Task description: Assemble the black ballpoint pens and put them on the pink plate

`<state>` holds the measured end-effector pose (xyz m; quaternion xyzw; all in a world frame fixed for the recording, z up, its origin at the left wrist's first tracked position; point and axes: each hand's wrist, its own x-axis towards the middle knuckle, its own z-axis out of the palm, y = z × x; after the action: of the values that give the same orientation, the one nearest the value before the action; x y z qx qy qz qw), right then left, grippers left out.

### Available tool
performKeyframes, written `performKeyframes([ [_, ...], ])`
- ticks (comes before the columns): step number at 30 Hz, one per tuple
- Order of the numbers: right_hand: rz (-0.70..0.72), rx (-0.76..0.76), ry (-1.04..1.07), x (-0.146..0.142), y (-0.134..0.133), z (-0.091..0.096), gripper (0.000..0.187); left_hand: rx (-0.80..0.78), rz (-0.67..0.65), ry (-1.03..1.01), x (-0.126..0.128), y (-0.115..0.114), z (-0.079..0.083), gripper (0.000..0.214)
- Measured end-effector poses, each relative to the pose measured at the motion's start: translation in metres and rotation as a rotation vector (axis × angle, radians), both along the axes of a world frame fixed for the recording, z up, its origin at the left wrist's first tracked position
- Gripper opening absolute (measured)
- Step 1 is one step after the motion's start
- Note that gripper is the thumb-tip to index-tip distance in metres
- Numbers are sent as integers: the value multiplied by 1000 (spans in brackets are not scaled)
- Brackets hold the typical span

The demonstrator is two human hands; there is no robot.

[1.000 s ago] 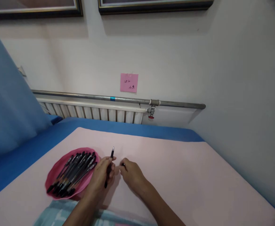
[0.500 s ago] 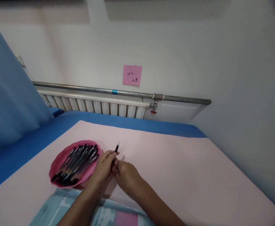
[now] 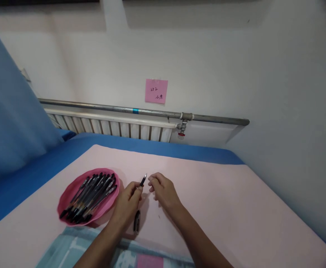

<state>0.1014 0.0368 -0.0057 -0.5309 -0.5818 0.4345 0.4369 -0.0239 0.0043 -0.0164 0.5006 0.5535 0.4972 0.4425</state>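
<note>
My left hand is closed around a pen, its black grip and pale metal point sticking up past the fingers. To the right of that point, my right hand hovers with its fingers loosely curled and apart; no object shows in it. A dark pen cap appears on the pink surface below my left hand. Left of my hands stands a pink scalloped basket holding several black-capped pens lying side by side. My left palm hides the rest of the held pen.
A pink mat covers the blue table. Folded teal patterned fabric lies at the front edge. Behind are a white radiator, a metal pipe and a pink note on the wall. A blue curtain hangs at left.
My right hand has moved away from the left hand, up and to the right, and its fingers have opened. The pen in my left hand tilts further right. The dark cap now shows below.
</note>
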Motion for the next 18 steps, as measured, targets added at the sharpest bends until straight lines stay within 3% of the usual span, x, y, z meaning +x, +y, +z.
performKeyframes([
  [3, -19, -98, 160, -5, -1, 3, 17, 4, -25, 63, 4, -4, 1, 20],
  [9, -53, -24, 257, -12, -3, -5, 15, 28, -3, 76, 10, -8, 3, 23],
  [18, -47, -82, 416, -18, -6, -4, 18, 130, 46, 90, 10, -7, 4, 18],
])
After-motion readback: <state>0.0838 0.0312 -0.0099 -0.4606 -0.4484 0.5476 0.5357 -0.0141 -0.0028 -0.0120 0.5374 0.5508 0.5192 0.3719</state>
